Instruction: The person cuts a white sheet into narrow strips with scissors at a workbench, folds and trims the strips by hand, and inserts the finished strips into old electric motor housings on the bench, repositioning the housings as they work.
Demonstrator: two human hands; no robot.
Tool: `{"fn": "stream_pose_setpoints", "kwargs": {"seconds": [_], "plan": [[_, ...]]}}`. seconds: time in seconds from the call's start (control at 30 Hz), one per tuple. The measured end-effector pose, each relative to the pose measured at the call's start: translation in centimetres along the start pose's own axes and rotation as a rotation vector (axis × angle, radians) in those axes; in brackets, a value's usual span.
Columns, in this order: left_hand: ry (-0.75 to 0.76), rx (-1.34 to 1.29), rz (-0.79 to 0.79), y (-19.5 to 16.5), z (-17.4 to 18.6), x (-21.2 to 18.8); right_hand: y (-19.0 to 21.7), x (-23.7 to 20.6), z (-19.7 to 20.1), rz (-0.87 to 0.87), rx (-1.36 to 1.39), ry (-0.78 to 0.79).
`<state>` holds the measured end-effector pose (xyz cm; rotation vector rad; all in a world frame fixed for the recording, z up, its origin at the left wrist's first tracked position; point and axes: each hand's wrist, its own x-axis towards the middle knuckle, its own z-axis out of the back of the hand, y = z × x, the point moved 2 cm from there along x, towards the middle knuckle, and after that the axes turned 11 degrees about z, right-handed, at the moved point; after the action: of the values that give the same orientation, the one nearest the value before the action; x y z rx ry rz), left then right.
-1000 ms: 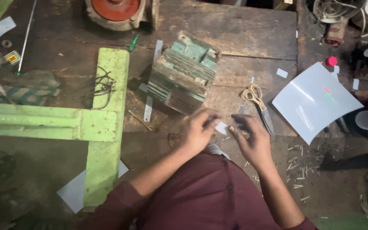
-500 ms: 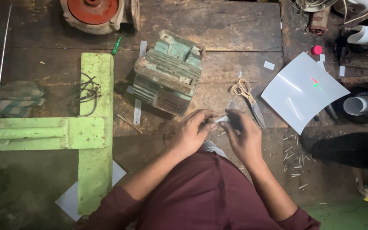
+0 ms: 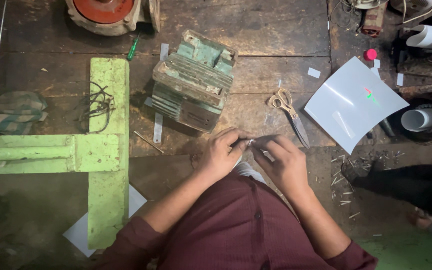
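Both my hands meet low in the middle of the view, above a dark wooden workbench (image 3: 271,35). My left hand (image 3: 223,155) and my right hand (image 3: 282,161) pinch a small white strip of paper (image 3: 250,143) between their fingertips. Just beyond the hands stands a worn green finned metal motor body (image 3: 193,80). A pair of scissors (image 3: 288,112) with yellowish handles lies on the bench just right of my right hand.
A curled white sheet (image 3: 353,102) lies at the right. A light green metal frame (image 3: 103,150) crosses the left side. A red round motor part (image 3: 108,12) sits at the top. Paper scraps litter the floor near a screwdriver (image 3: 133,48) and white rolls (image 3: 421,119).
The view has shifted so the bench items sit lower and further right. My hands have come closer together and now pinch the white strip between them.
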<state>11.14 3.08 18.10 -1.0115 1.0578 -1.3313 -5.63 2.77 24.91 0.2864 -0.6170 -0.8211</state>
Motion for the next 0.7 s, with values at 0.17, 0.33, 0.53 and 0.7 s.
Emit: {"fn": "stream_pose_setpoints", "kwargs": {"seconds": [0.17,0.33,0.53,0.7], "plan": [[0.009,-0.002,-0.013,0.2,-0.1,0.1,-0.3,-0.9,-0.6,0.119,-0.199,0.012],[0.110,-0.072,0.039,0.9,-0.5,0.4,-1.8,-1.6,-1.5,0.130,-0.130,-0.089],[0.146,-0.470,0.216,1.5,-2.9,0.9,-4.6,-2.9,-3.0,-0.509,0.661,-0.154],[0.085,-0.284,0.134,1.1,-3.2,1.0,-5.0,-3.4,-1.3,-0.282,0.451,-0.185]]}}
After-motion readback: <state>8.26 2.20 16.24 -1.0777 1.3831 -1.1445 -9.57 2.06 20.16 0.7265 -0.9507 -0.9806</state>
